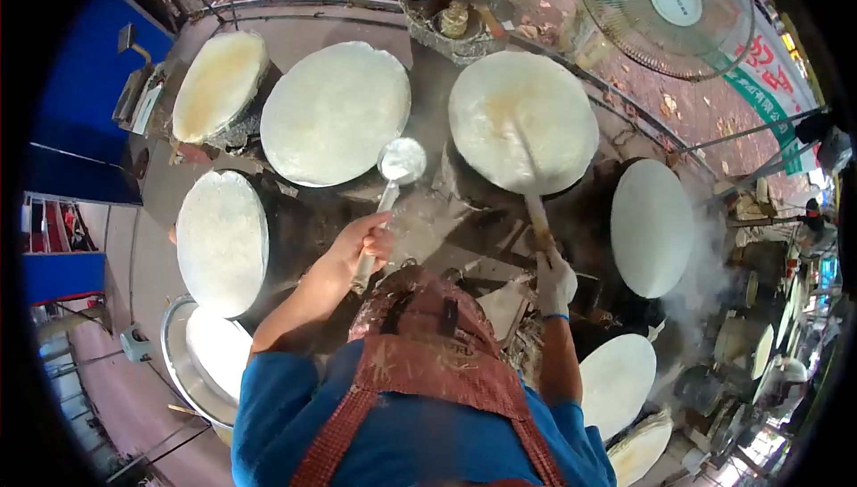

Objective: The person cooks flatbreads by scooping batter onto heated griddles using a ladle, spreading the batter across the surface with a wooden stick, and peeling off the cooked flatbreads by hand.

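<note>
My left hand [359, 248] is wrapped round the handle of a metal ladle [402, 162]. White batter sits in the ladle's bowl, which hangs between two large round griddles. In my gloved right hand [556, 283] is the wooden handle of a spatula [537, 212]. Its narrow blade reaches over a thin pancake [562, 108] that covers the griddle ahead on the right; the middle of this pancake is yellowish. Left of it, a whiter pancake [335, 112] covers another griddle. Whether the blade touches the pancake I cannot tell.
More covered griddles ring me: a browned pancake [214, 94] far left, a white one [221, 241] at left, another [652, 228] at right amid steam. A steel basin [178, 371] holds white batter. A stack of pancakes [643, 451] lies lower right. A fan [676, 0] stands beyond.
</note>
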